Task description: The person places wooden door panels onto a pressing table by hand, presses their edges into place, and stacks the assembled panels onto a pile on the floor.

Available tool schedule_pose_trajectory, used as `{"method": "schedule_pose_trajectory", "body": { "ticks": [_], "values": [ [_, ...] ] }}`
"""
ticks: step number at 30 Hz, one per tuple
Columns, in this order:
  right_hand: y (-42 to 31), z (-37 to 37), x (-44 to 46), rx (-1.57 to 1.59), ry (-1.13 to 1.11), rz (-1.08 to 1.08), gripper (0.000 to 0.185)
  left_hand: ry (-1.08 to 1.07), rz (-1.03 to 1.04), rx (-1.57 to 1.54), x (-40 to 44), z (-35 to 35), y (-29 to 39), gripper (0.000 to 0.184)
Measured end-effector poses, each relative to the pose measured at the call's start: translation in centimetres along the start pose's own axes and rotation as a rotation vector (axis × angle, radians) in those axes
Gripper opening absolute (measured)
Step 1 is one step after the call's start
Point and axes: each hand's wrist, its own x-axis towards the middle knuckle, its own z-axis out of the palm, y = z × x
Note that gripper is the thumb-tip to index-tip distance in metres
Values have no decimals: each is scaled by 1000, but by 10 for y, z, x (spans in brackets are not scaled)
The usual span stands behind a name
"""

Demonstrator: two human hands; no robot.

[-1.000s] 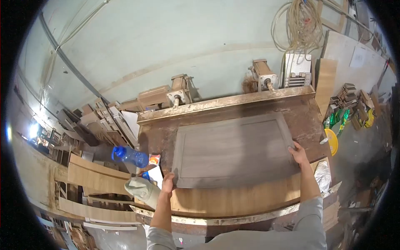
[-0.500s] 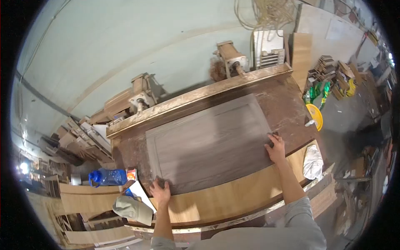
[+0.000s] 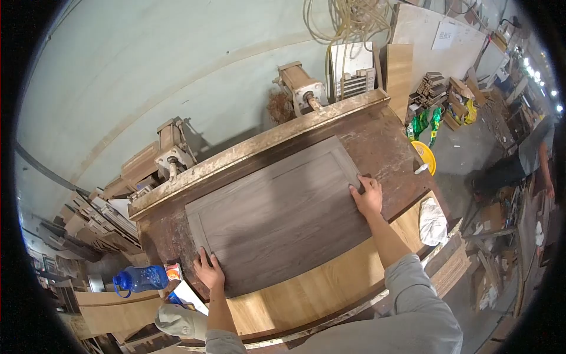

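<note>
A grey wood-grain cabinet door [image 3: 277, 218] with a framed border lies flat on the brown bench top [image 3: 383, 141]. My left hand [image 3: 210, 272] is at its near left edge, fingers along the side and thumb over the face. At the right edge, my right hand [image 3: 369, 197] has its thumb on the face and fingers over the side. The fingertips beyond the edges are partly hidden. Between the door and my body runs a light wooden board [image 3: 306, 289].
Behind the door stands a long clamp bar [image 3: 259, 150] with two cylinders [image 3: 300, 85]. On the left are a blue water bottle [image 3: 141, 278] and a cap [image 3: 180, 320]. A white cloth [image 3: 433, 222] lies right, near a yellow lid [image 3: 424, 157]. Another person [image 3: 527, 156] stands far right.
The camera view has swung right, so the scene sits further left. My left hand is slightly further up the door's left edge. Another person has come into view at right.
</note>
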Motion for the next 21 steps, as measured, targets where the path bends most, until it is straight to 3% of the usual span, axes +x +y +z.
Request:
{"method": "schedule_pose_trajectory", "body": {
  "ticks": [6, 21],
  "values": [
    [-2, 3, -1, -3, 42, -2, 43, -15, -80, -22, -3, -1, 5, 45],
    [-2, 1, -4, -19, 35, 0, 42, 11, -30, -25, -5, 0, 6, 45]
  ]
}}
